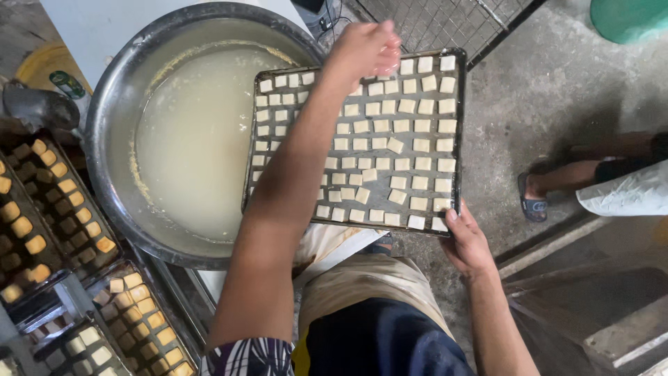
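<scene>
A dark metal tray [456, 125] carries rows of pale tofu cubes [410, 146]; its left edge rests on the rim of a wide steel basin [115, 104] of milky liquid

Overhead view in soft, even daylight, moderately bright, with no harsh highlights. The pale liquid in the large metal basin [198, 139] carries a dull sheen, and its rim shows a faint glare. The left hand [363, 50] at the far edge of the baking tray [456, 125] is slightly motion-blurred. Dark shadow pools on the concrete floor [550, 90] at right and along the bottom corners. Wide-angle distortion curves the edges of the frame.
</scene>
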